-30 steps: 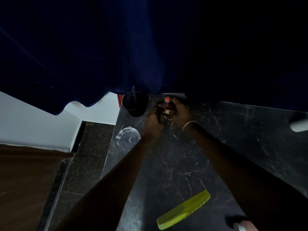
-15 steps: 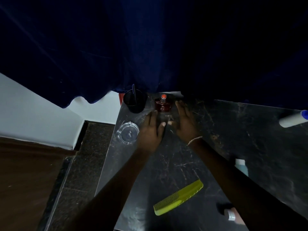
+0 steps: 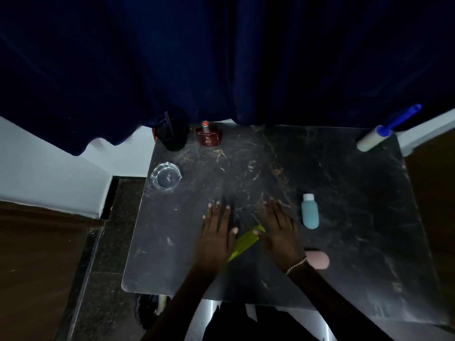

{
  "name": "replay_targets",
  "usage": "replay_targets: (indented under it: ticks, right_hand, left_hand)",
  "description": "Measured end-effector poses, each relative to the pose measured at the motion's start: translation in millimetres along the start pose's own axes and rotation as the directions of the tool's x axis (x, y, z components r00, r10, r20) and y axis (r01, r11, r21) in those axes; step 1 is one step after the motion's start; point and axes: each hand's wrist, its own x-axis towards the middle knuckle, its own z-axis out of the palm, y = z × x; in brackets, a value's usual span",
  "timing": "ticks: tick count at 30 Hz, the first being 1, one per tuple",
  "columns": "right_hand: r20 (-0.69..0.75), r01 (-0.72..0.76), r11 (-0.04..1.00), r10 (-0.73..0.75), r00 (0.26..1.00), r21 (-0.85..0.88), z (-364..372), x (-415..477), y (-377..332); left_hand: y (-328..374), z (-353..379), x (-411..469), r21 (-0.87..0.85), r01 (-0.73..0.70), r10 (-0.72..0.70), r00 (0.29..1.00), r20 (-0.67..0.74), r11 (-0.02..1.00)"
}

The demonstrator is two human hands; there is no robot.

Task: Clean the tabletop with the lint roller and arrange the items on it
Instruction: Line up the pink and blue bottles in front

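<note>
The dark marble tabletop (image 3: 344,193) fills the middle of the view. My left hand (image 3: 215,232) and my right hand (image 3: 278,227) hover flat over its near middle, fingers spread, holding nothing. A yellow-green comb (image 3: 246,242) lies between and partly under them. The lint roller (image 3: 374,139), white with a blue handle, rests at the far right corner. A red perfume bottle (image 3: 208,136) stands at the far left beside a black cup (image 3: 172,135). A teal bottle (image 3: 310,212) lies right of my right hand, and a pink object (image 3: 318,259) sits by my wrist.
A clear glass ashtray (image 3: 166,177) sits near the table's left edge. A dark blue curtain (image 3: 221,57) hangs along the far edge. Scattered fibres and scratches (image 3: 251,166) mark the tabletop's middle. Dark floor tiles (image 3: 108,242) lie to the left.
Both hands let go of the red perfume bottle at the far edge and drew back toward me, now over the comb. The camera pulled back, showing the whole table.
</note>
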Motion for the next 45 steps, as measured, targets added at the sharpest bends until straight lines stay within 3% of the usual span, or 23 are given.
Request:
replay_targets:
  ticks: [6, 13, 19, 26, 33, 37, 40, 45]
  right_hand:
    - [-0.016, -0.098, 0.995, 0.098, 0.995, -0.01, -23.0, -59.9, 41.0]
    - [0.034, -0.221, 0.97, 0.219, 0.975, 0.104, -36.6, -89.2, 90.3]
    - [0.239, -0.252, 0.964, 0.225, 0.945, 0.089, -40.3, -92.5, 118.4]
    - [0.334, -0.176, 0.982, 0.188, 0.924, -0.066, -33.7, -97.3, 123.0]
    - [0.239, -0.095, 0.991, 0.115, 0.964, -0.094, -30.6, -96.7, 124.0]
    - [0.171, -0.047, 0.998, 0.038, 0.984, 0.045, -30.7, -93.9, 120.1]
    - [0.142, -0.144, 0.945, 0.106, 0.984, 0.293, -35.4, -86.6, 108.0]
    - [0.217, -0.312, 0.612, 0.227, 0.95, 0.727, -48.4, -63.7, 72.5]
  left_hand:
    - [58.9, 31.0, -36.7, -0.007, -0.029, 0.029, 1.0, -0.001, 1.0]
    - [118.4, 52.5, -39.3, 0.027, -0.09, 0.088, 0.994, 0.068, 0.996]
    - [154.4, 67.7, -37.0, 0.06, -0.129, 0.111, 0.965, 0.236, 0.99]
    - [181.0, 82.8, -28.1, 0.154, -0.186, 0.107, 0.903, 0.416, 0.97]
    - [188.2, 88.2, -25.1, 0.146, -0.149, 0.074, 0.903, 0.424, 0.978]
    - [182.6, 80.5, -28.2, 0.054, -0.039, 0.016, 0.927, 0.374, 0.998]
    - [175.5, 67.7, -32.2, -0.107, 0.114, -0.08, 0.956, 0.281, 0.988]
    - [160.8, 33.0, -28.1, -0.362, 0.266, -0.267, 0.963, 0.05, 0.893]
